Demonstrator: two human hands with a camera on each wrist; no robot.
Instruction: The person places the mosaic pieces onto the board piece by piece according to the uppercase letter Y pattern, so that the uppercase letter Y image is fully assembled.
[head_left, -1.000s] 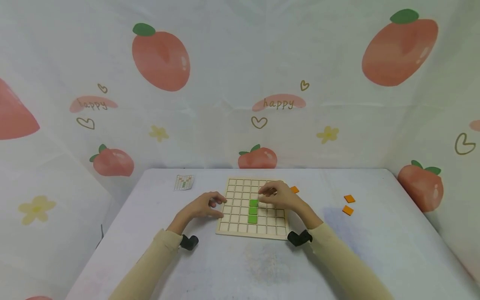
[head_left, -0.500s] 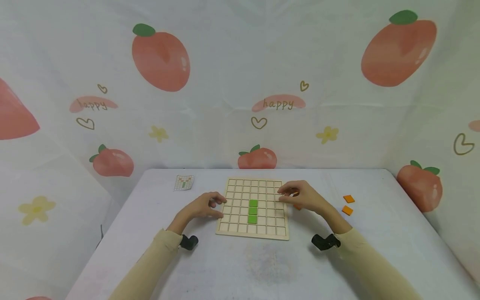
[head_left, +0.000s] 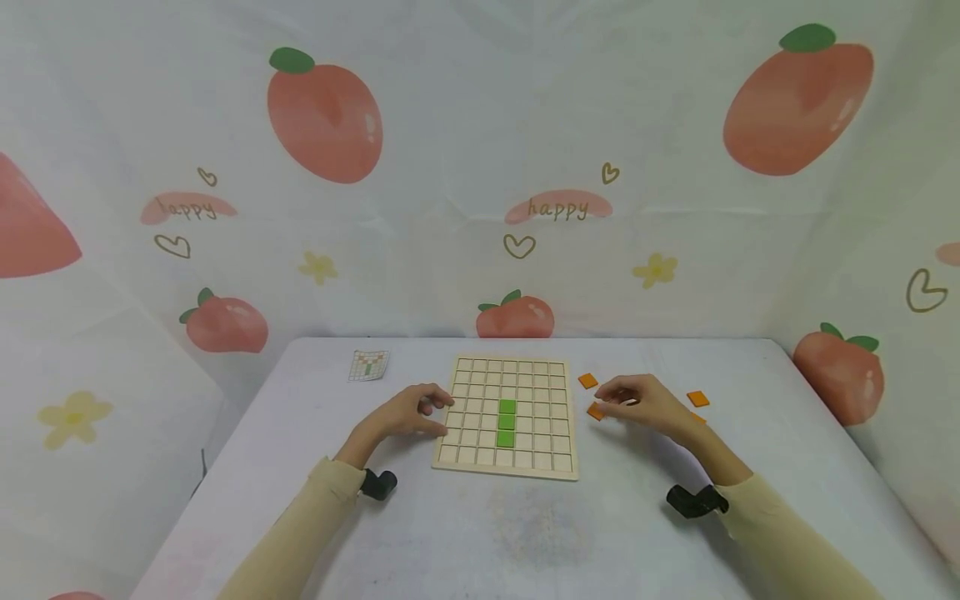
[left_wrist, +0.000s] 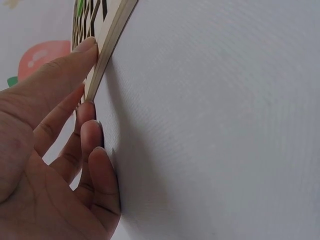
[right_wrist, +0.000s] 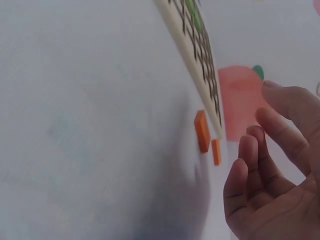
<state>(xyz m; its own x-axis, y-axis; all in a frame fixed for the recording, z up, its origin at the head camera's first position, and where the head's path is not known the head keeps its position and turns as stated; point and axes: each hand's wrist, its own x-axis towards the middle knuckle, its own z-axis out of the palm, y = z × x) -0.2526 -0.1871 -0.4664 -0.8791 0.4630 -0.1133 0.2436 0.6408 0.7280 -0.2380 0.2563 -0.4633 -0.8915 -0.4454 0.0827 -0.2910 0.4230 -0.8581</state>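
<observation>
A wooden grid board point(head_left: 542, 390) lies at the middle of the table, with three green square tiles point(head_left: 507, 422) in one column. My left hand point(head_left: 408, 411) rests at its left edge. In the left wrist view the thumb point(left_wrist: 75, 62) touches the board's side, and the other fingers are loosely bent. Right of the board, my right hand point(head_left: 647, 405) hovers with its fingertips over an orange square tile point(head_left: 595, 411). The right wrist view has nothing between thumb and fingers, and this tile point(right_wrist: 202, 131) lies apart from them. Another orange tile point(head_left: 588, 381) lies just behind.
Farther right lie an orange tile point(head_left: 698, 398) and one more, partly hidden by the right hand. A small printed pattern card point(head_left: 368, 365) sits at the back left of the white table point(head_left: 450, 542). A fruit-print curtain point(head_left: 435, 167) hangs behind and along the sides.
My right hand has moved right, from over the board to the orange tiles beside it. The left hand stays at the board's edge, and the green tiles stay in place.
</observation>
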